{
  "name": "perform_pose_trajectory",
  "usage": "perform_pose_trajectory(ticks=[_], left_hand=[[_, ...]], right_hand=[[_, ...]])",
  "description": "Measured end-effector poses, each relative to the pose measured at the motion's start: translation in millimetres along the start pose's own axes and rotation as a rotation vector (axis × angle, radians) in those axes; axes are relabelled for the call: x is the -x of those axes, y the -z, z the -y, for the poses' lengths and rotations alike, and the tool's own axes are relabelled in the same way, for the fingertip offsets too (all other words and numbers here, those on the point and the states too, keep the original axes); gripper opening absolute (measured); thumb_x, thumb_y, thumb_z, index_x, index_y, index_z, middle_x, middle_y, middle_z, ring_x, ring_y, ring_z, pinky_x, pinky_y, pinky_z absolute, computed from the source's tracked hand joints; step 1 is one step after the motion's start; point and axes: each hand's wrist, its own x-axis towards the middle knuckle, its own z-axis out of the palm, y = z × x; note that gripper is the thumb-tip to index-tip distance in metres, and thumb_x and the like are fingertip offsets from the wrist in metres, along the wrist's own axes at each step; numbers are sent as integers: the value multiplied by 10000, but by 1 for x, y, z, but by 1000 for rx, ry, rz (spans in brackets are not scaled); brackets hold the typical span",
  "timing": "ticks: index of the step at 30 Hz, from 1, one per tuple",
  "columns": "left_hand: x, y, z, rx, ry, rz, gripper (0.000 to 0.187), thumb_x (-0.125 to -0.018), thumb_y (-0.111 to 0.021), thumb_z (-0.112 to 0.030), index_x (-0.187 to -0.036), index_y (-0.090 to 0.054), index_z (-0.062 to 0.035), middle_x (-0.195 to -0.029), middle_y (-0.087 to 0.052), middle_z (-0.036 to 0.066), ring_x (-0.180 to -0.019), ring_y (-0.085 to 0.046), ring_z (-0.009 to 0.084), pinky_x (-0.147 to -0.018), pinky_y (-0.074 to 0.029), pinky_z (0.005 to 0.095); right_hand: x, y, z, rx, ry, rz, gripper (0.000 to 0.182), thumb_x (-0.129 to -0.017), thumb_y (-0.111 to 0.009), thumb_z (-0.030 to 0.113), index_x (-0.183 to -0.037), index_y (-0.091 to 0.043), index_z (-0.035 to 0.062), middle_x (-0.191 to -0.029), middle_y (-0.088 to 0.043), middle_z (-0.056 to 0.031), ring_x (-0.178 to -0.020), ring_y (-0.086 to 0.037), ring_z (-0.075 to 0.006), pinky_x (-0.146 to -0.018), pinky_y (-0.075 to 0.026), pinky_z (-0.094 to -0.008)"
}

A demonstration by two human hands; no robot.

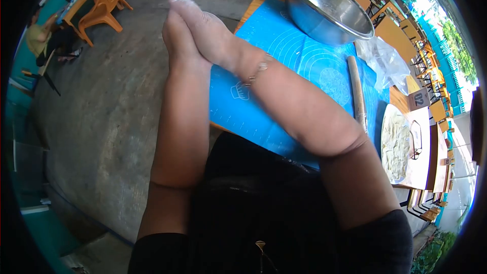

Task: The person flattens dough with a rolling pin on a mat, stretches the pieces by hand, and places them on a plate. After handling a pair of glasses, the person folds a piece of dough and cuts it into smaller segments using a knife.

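My left hand and my right hand are pressed together beyond the left edge of the blue mat, over the floor. Both look closed against each other, fingers bunched and partly hidden. Whitish powder covers the skin of the right one. Whether anything lies between the palms is hidden. A bracelet circles my right wrist, above the mat. Past my right forearm, a wooden rolling pin rests on the mat, beside a pale round powdery patch.
A large metal bowl stands at the mat's far end. Clear plastic lies right of it, near a number sign. A tray of pale dough is at the right. Orange chairs and a seated person are far left.
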Motion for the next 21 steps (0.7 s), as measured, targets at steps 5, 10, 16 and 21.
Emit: perform_pose_trajectory(ticks=[5,10,16,21], left_hand=[[-24,9,1,-25,125,-541,611,-987,-489,-408,-1405,-471,37,-1389,-514,167,-1272,-491,264,-1088,-334,307],[6,-5,31,-95,86,-2,622,-973,-527,-441,-1430,-413,-35,-1328,-495,195,-1058,-566,288,-948,-439,472],[-40,53,-27,-188,199,-196,731,-999,-405,-431,-1532,-214,30,-1620,-79,251,-1516,10,373,-1209,-41,506],[-13,1,25,-367,-2,27,525,-998,-446,-430,-1246,-505,30,-1015,-683,144,-969,-643,246,-885,-500,361]], right_hand=[[-23,41,-7,738,506,-174,318,-993,-385,246,-1213,-456,28,-1174,-513,-365,-1114,-512,-479,-942,-387,-587],[-17,21,-34,343,195,-148,718,-1006,-317,570,-1219,-616,-47,-1259,-603,-298,-1180,-573,-390,-1044,-403,-468],[-35,105,10,-44,-58,-366,554,-998,-445,403,-1146,-569,-116,-1201,-621,-233,-1075,-620,-347,-975,-444,-453],[-33,24,-22,1185,472,-67,614,-1042,-283,389,-1118,-544,-161,-1220,-562,-326,-1135,-562,-503,-1098,-361,-517]])
